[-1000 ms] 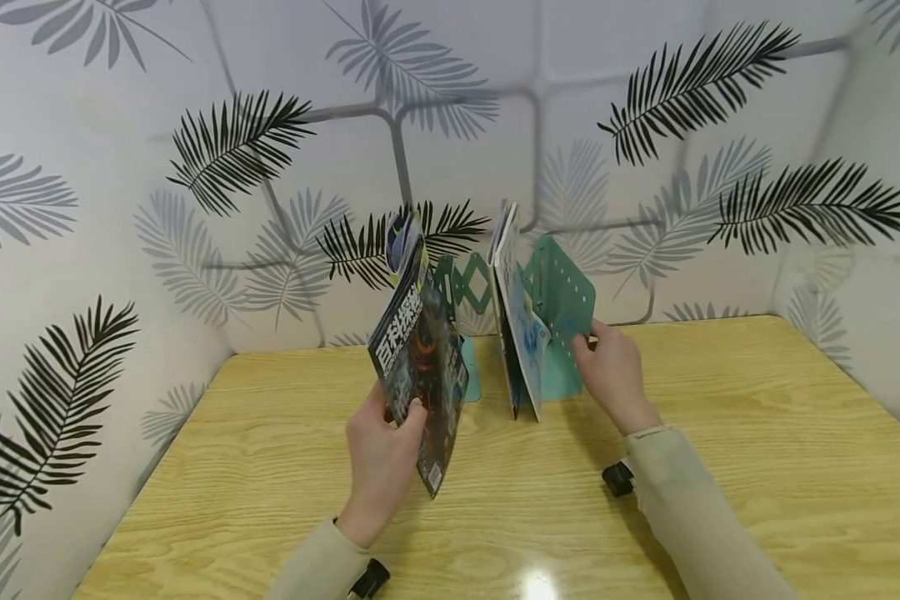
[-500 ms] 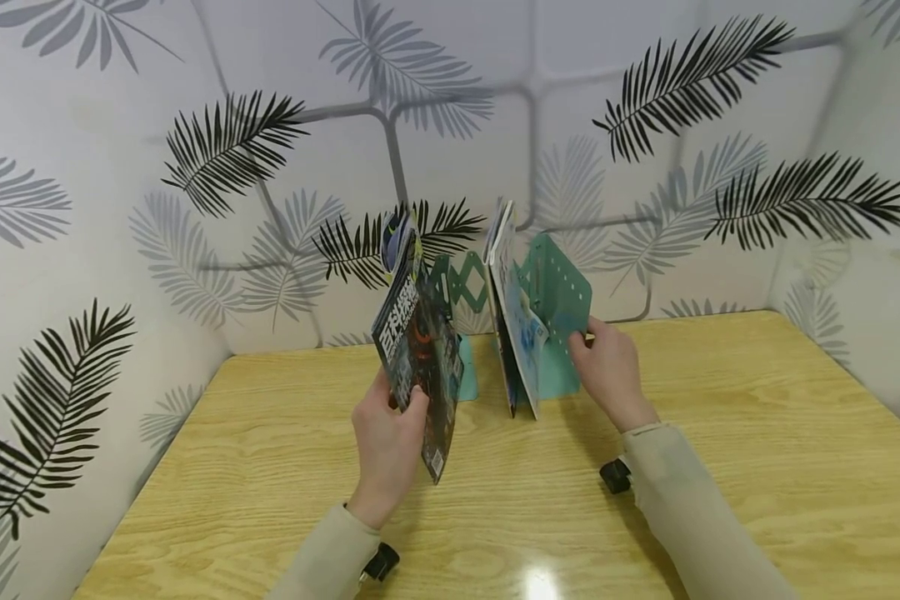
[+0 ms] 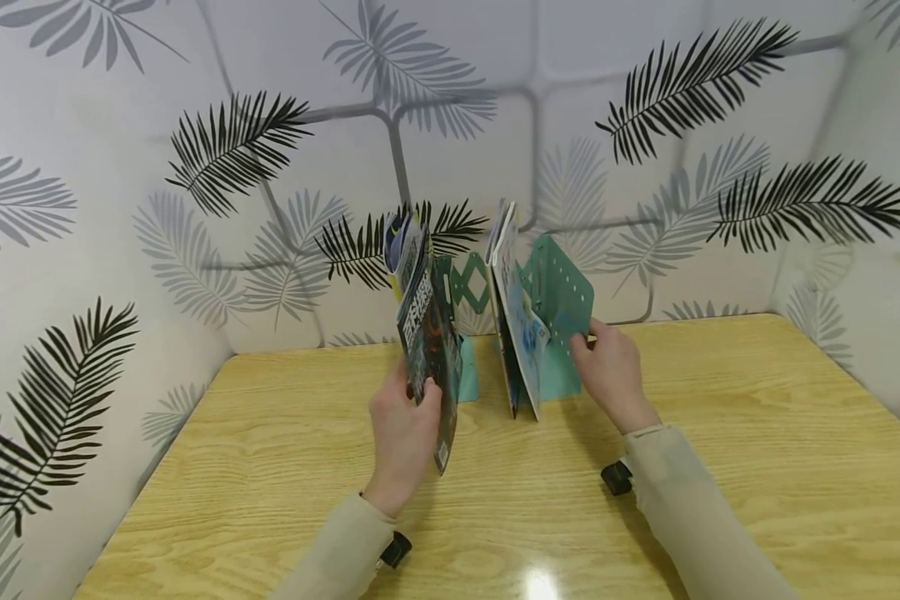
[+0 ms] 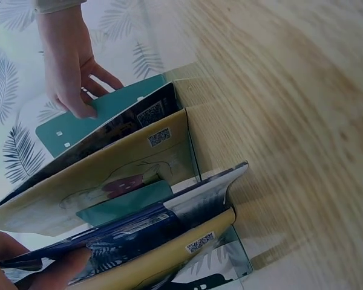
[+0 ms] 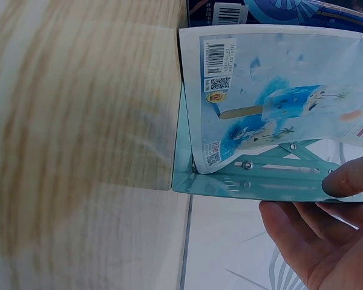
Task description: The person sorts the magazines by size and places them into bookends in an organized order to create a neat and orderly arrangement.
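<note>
Wooden table [image 3: 270, 467], left hand [image 3: 405, 429] holding magazine [image 3: 427, 333]

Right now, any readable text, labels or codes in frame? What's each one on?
Large white title characters on the dark magazine in the left hand: too blurred to read.
Barcode, QR codes and a round seal on the light blue magazine in the green stand: digits too small.
QR codes on the back covers: nothing legible.
No brand or number reads clearly.

Two bare hands, long beige sleeves [image 3: 690, 500], a small black wrist-mounted camera [image 3: 617, 477] under each cuff.
</note>
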### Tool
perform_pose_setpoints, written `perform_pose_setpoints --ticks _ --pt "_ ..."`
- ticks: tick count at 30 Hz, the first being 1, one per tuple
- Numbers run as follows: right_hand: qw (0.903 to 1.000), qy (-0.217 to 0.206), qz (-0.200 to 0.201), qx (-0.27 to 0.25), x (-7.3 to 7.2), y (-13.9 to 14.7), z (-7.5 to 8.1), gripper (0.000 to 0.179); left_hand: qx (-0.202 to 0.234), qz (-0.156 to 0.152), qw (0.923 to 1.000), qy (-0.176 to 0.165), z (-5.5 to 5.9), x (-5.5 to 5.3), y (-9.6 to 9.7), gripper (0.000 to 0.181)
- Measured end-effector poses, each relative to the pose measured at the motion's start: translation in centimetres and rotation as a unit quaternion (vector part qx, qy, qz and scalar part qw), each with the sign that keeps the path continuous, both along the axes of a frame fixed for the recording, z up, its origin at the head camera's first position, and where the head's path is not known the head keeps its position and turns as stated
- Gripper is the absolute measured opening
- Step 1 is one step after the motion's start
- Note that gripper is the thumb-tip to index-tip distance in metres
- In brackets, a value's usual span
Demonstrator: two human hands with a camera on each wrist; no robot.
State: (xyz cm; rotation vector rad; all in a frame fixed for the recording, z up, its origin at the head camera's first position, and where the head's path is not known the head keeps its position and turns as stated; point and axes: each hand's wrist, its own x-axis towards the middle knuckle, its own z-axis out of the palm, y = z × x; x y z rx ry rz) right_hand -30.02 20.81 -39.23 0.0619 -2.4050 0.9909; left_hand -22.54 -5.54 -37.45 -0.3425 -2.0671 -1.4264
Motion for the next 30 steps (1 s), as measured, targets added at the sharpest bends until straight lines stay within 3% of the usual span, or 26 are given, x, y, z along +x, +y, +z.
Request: perform_pose_setpoints --ticks 3,8,19,30 --pt "1.0000 -0.004 0.000 0.000 -0.1 0.0 -0.1 0.026 -0.002 -0.007 1.0000 -0.006 0.0 -0.2 0.3 0.033" --pt "1.0000 -0.006 0.001 -0.004 -0.1 -0.1 -0.1 0.027 -0.016 0.013 0.9997 -0.009 0.1 -0.6 0.6 0.028" --pt "0.9999 -0.011 0.001 -0.004 -0.1 -0.2 -0.4 0.026 -0.077 0.057 0.9954 -0.003 -0.3 -2.0 1.4 0.046" --pt "1.0000 0.000 -0.003 -0.005 -0.1 -0.1 -0.2 0.025 -0.116 0.093 0.9888 -0.013 0.0 -2.8 2.7 0.047"
